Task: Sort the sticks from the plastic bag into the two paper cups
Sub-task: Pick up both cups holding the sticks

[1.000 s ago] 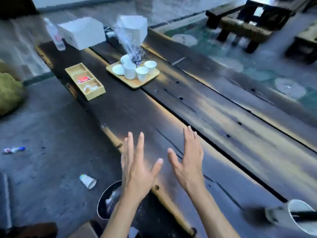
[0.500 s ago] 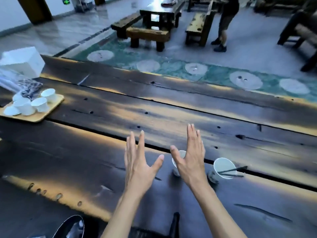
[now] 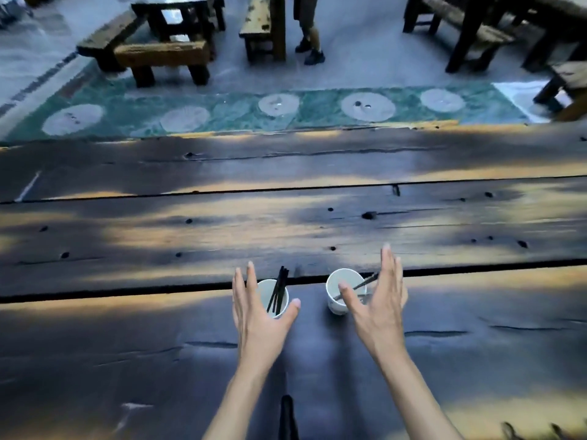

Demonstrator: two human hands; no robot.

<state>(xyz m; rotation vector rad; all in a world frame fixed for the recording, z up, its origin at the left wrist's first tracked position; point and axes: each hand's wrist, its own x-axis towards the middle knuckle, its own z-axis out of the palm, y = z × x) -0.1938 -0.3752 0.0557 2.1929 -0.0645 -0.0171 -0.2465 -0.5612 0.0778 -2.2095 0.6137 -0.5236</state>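
Two white paper cups stand side by side on the dark wooden table [image 3: 286, 223]. The left cup [image 3: 265, 292] holds several black sticks [image 3: 279, 289] leaning up and to the right. The right cup [image 3: 341, 287] holds dark sticks [image 3: 365, 283] that poke out over its right rim. My left hand [image 3: 259, 315] hovers spread in front of the left cup, partly covering it. My right hand [image 3: 378, 304] hovers spread in front of the right cup, covering its right side. Neither hand holds anything. No plastic bag is in view.
The table runs wide to both sides, with a long dark gap between planks just behind the cups. Beyond its far edge lie a green floor strip with pale round slabs, wooden benches [image 3: 158, 55] and a standing person's legs [image 3: 306, 36].
The view has swung right from the tray of cups at the table's left end to the two paper cups. My hands stay spread and now hover over the cups.
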